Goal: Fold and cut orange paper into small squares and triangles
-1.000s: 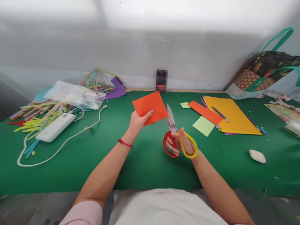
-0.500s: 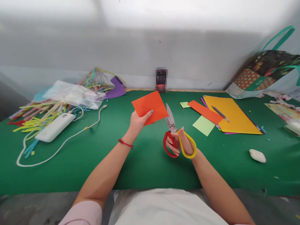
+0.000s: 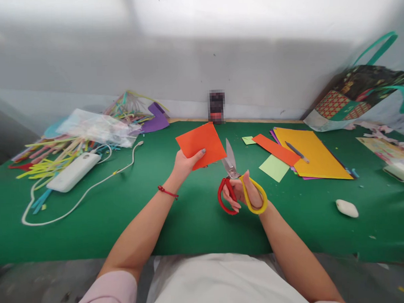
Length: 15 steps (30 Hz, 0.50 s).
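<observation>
Now my left hand (image 3: 184, 163) pinches the orange paper (image 3: 201, 145) — my right hand (image 3: 246, 195) grips the scissors (image 3: 235, 181), blades nearly closed beside its edge.

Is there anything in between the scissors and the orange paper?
Nothing visible is in the way. The left hand holds the orange paper up above the green table, and the scissors in the right hand have their blades right beside the paper's right edge, with no other thing between them.

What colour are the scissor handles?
One red, one yellow, on the scissors in the right hand; head view.
</observation>
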Available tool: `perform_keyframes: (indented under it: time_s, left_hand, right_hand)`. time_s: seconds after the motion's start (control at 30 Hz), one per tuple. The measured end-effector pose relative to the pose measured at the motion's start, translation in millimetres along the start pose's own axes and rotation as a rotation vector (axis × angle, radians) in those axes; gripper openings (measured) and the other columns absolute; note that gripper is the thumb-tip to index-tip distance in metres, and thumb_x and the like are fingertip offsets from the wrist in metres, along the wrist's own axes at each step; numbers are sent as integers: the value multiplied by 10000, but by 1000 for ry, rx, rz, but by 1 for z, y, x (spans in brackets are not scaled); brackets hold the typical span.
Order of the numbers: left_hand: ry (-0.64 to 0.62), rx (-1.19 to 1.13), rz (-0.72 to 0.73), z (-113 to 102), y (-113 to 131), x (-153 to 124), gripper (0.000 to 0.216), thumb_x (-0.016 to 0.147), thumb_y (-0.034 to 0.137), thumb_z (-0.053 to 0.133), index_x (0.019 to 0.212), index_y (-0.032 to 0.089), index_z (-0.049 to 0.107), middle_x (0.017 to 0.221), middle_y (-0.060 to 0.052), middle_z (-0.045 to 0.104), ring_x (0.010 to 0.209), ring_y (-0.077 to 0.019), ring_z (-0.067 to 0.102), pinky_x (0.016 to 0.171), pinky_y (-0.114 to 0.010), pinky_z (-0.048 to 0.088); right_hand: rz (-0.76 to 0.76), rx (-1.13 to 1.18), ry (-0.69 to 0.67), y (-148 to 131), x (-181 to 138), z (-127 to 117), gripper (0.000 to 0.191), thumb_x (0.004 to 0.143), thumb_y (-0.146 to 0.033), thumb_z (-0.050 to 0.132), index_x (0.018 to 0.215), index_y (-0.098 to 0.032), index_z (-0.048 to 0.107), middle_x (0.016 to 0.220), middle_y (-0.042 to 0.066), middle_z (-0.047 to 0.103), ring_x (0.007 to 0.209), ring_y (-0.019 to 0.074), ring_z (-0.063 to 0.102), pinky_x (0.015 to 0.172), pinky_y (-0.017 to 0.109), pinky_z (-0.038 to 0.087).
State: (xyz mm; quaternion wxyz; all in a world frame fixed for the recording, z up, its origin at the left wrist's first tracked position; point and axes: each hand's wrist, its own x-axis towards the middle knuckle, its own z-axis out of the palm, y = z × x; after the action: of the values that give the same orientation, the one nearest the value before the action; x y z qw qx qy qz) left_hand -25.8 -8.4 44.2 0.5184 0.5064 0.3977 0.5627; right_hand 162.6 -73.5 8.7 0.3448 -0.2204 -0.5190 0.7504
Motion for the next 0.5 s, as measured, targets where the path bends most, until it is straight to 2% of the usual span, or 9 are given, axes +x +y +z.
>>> perform_keyframes:
  time_s: [0.27,0.5]
  left_hand:
    - [-9,33,35,0,-1,-1,406,610,435,743,854,130,633,873,-115,692,592,-199,651,444,-297,556]
    - [44,19,38,2,-1,-2,445,585,423,763,886,123,632,919,-118,690,656,-212,661,467,-302,569]
  right_hand:
    - [13,30,35,1,0,1,711,691,-830,228,646,-161,463,521,-32,457,295,51,329,288,220,346]
    - [16,43,35,-1,0,3,709,689,-833,220,647,-163,446,511,-42,437,287,43,321,280,208,339]
